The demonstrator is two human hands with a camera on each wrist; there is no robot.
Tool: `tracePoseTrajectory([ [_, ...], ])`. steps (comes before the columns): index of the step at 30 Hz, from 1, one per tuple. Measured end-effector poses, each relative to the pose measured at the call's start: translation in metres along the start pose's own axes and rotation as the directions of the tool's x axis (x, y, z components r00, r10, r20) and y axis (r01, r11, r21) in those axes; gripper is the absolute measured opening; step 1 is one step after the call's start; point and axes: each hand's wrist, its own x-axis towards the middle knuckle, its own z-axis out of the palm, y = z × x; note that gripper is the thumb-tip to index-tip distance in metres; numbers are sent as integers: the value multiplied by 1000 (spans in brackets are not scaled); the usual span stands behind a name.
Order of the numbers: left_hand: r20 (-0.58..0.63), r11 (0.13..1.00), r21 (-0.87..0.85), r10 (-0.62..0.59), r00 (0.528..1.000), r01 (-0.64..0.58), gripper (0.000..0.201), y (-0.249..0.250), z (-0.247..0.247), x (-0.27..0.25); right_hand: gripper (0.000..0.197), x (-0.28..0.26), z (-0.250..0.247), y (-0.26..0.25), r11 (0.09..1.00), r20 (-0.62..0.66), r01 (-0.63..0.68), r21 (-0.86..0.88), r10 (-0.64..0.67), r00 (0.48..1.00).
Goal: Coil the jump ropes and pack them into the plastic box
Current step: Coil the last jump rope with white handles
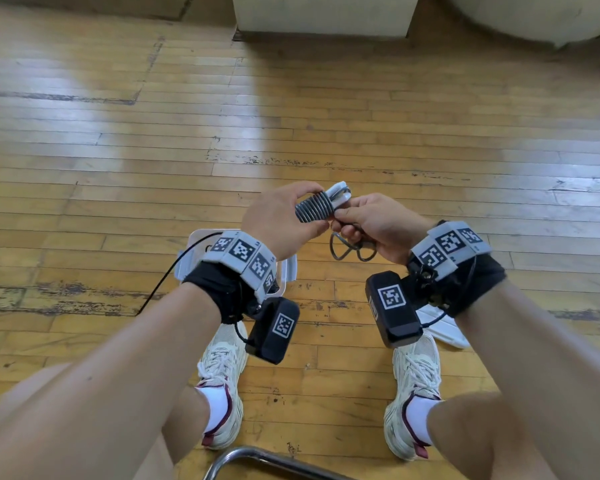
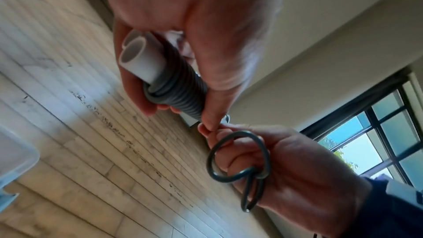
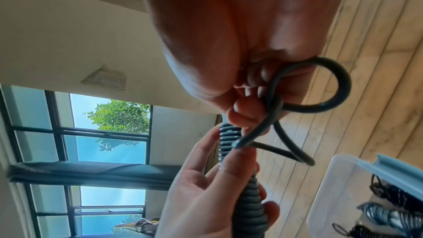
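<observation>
Grey cord, springy-looking plastic, likely light and stiff enough to unwind if released; best held across the wound turns. The jump rope (image 1: 317,204) is up in front of the seated person, well above the floor: left hand (image 1: 279,220) curled round the coil and paired white handles (image 2: 139,55), right hand (image 1: 371,223) pinching the loose tail loop (image 3: 320,90) just beside it. Plastic box (image 3: 343,178) sits on the floor below the left wrist, already holding coiled ropes.
</observation>
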Motion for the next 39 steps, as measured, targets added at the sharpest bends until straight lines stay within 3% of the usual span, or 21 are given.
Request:
tracePoseTrajectory([
  [3,-27,977,199,91,996,-83,34,-1,6,0,22,0,3,0,999,1,-17,38,17,1000],
  [6,-42,906,411,129,991,-101,45,-1,18,-6,37,5,8,7,999,-81,-38,31,41,996],
  [8,-22,892,433,157,987,-132,48,0,22,-8,37,8,10,13,999,-119,-36,38,40,992],
  [10,45,929,336,149,988,-155,46,-2,15,-6,35,9,9,15,1000,-114,-3,27,6,993],
  [13,242,998,-51,54,969,-43,36,-5,-2,1,33,5,3,10,997,-31,78,-15,-78,996],
  [16,433,911,-372,1,901,178,42,-2,-9,0,33,0,-1,6,988,86,153,11,-154,984],
  [18,442,862,-460,16,897,211,38,1,-9,-3,35,-1,-2,5,984,102,174,-22,-171,980],
  [22,357,818,-534,-11,934,213,32,2,-6,-4,41,-3,-5,0,987,78,155,-41,-151,985],
  [26,289,798,-568,-35,957,201,31,5,-3,0,33,-6,-14,-9,986,108,157,-64,-150,983],
  [33,333,803,-542,-64,941,246,36,7,1,-2,31,-4,-17,-7,988,99,126,-88,-118,988],
  [39,259,773,-591,-88,962,230,31,5,3,-3,38,-2,-12,-7,989,47,79,-125,-74,996],
])
